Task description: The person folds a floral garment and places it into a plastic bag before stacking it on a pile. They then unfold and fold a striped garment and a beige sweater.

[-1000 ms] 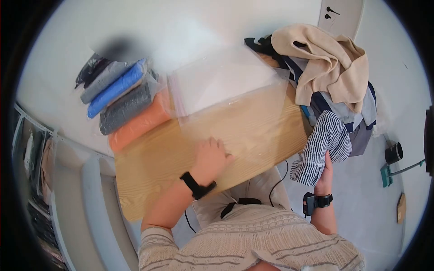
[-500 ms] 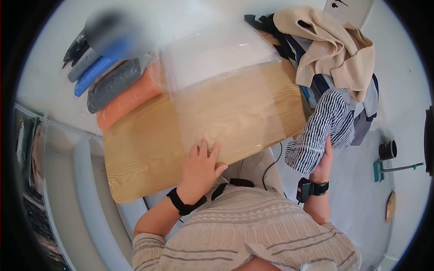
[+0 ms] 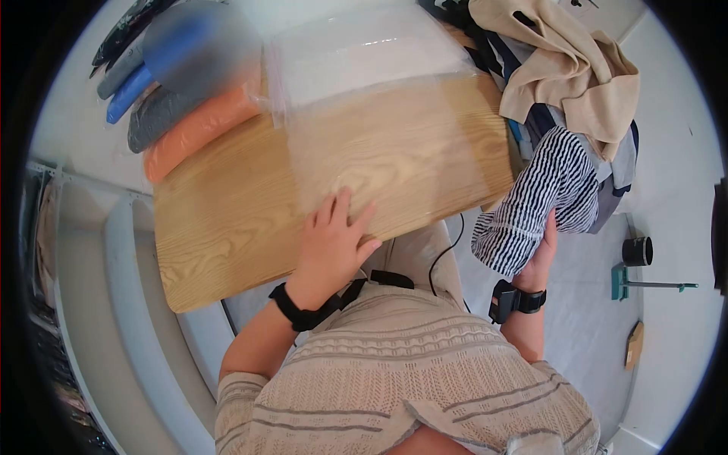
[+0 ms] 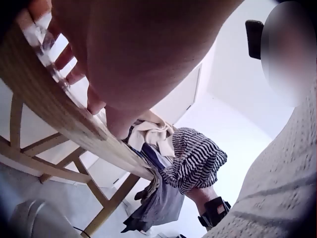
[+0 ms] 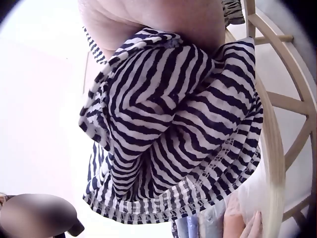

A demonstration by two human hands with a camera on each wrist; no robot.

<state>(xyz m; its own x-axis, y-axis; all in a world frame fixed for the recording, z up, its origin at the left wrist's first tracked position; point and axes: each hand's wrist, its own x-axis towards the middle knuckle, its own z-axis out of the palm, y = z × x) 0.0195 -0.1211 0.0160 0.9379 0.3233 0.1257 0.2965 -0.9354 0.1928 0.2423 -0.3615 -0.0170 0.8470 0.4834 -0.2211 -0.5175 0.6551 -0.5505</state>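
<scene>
My left hand (image 3: 334,239) rests with fingers spread near the front edge of the wooden table (image 3: 220,227). Its fingertips touch the near end of a clear plastic bag (image 3: 387,144) lying flat on the tabletop. Off the table's right end, my right hand (image 3: 540,254) grips a folded black-and-white striped garment (image 3: 542,193) from below. In the right wrist view the striped cloth (image 5: 163,124) bunches in loose folds under the hand, its fingers partly hidden by the fabric.
Bagged folded clothes, an orange one (image 3: 201,136) nearest, line the table's left back. A heap of clothes with a beige garment (image 3: 569,68) on top sits at the right. On the floor beyond are a black bin (image 3: 637,251) and a green-headed tool (image 3: 620,282).
My left hand has drawn back and left toward the table's front edge, its fingers now spread flat. The right hand still holds the striped garment. The head view has tilted downward.
</scene>
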